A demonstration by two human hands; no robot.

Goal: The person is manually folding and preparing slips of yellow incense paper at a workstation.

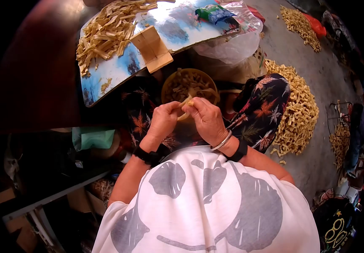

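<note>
Over a yellow tub between the knees, my left hand and my right hand work close together. Both are closed in a pinch on one pale yellow strip, which bends in a loop between the fingertips. Small tan pieces fill the tub just beyond the fingers. What the strip is made of does not show clearly. A band sits on each wrist, with a bangle on the right one as well.
Loose strips are heaped on the blue-and-white board, beside a wooden block. A plastic bag hangs at its right edge. A large pile of short knotted pieces lies on the floor at right, a smaller pile farther back.
</note>
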